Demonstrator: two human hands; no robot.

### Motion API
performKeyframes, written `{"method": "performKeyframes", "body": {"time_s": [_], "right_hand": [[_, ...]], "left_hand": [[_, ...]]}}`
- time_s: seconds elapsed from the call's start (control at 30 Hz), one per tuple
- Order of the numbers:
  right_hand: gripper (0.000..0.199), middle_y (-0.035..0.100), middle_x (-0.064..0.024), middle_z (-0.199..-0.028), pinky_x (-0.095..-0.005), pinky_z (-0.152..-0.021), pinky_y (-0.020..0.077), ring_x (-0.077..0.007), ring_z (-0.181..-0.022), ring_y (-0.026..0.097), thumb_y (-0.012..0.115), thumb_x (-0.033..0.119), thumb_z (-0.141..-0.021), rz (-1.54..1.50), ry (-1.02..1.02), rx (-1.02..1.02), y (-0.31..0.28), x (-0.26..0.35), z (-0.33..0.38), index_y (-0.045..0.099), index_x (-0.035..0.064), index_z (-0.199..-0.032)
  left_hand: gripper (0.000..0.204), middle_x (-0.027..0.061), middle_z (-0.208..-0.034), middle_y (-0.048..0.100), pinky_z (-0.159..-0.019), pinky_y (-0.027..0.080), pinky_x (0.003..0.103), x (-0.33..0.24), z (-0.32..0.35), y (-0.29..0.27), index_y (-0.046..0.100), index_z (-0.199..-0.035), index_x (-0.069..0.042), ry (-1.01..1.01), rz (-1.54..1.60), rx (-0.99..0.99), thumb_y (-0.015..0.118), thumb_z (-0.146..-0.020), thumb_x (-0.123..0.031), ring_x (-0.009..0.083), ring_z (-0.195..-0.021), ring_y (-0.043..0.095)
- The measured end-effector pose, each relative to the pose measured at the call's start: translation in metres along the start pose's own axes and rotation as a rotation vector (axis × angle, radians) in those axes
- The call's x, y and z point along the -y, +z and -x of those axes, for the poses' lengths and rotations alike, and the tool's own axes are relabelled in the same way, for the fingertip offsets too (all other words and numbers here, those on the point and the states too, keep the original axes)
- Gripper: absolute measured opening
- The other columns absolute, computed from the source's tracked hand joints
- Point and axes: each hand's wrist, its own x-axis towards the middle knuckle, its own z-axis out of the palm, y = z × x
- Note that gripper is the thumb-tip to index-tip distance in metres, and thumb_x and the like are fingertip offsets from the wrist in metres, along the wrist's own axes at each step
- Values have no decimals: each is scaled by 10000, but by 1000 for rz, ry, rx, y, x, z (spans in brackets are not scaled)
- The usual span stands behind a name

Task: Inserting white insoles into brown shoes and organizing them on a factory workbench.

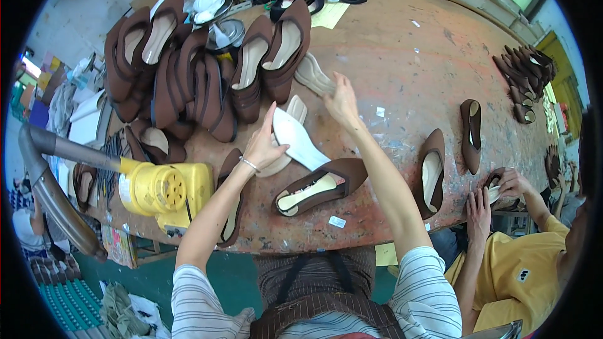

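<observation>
**Above a worn bench point(383, 44), two hands at the insoles**

Near the middle of the bench, the person's two hands are apart. The left hand point(260, 146) is closed on a white insole point(295, 138), thumb on its near edge and fingers along the far one. Its narrower end points down and right, toward a brown shoe point(347, 174) that lies just beyond it with a pale lining showing. Beneath the white insole, a beige piece point(297, 110) peeks out.

The right hand point(341, 102) is at the near end of some beige insoles point(312, 75) that lie beside the upright shoes. Its fingertips reach their edge; whether they grip or only touch, I cannot tell.

By the left forearm, another shoe point(231, 216) is partly hidden. Further left stands a yellow blower point(168, 188) with a grey pipe point(78, 144). Behind it rises a heap of brown shoes point(164, 75).

To the right, two single shoes point(432, 172) lie near each other. Past them a co-worker in a yellow shirt point(518, 260) has both hands on a shoe point(493, 183). At the far right edge, more shoes point(524, 72) are bunched together.
</observation>
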Motion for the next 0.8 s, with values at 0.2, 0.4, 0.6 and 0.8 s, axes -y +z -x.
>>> {"method": "performKeyframes", "body": {"time_s": [0.2,0.4,0.6,0.8], "right_hand": [[696,651,-214,-1123,-396,-914,497,-381,-1004,639,647,35,-766,-237,192,497,-16,20,-9,407,20,-1419],[629,627,-128,-1235,-290,-838,524,-231,-1082,634,617,72,-845,-1594,692,570,-131,29,31,404,-14,-1430],[398,622,-151,-1220,-299,-794,525,-225,-953,654,630,90,-893,-1190,586,195,-225,24,118,566,-52,-1259],[281,641,-84,-1063,-311,-808,458,-188,-860,583,613,164,-948,-1219,537,-134,-232,15,183,637,-30,-1150]], "left_hand": [[930,227,-1158,557,-962,426,454,-16,21,-16,172,-1531,-59,-120,-399,-164,694,-761,-64,390,-1089,541],[380,211,-1373,470,-1065,351,492,-72,104,0,675,-1117,-48,310,-240,-218,739,-766,-179,412,-1261,439],[291,204,-1372,491,-971,443,461,-56,148,51,720,-951,-89,257,-244,-213,815,-683,-151,404,-1204,502],[149,127,-1141,635,-845,503,400,-71,150,35,710,-807,-35,76,49,-233,776,-675,-27,316,-1019,623]]}}
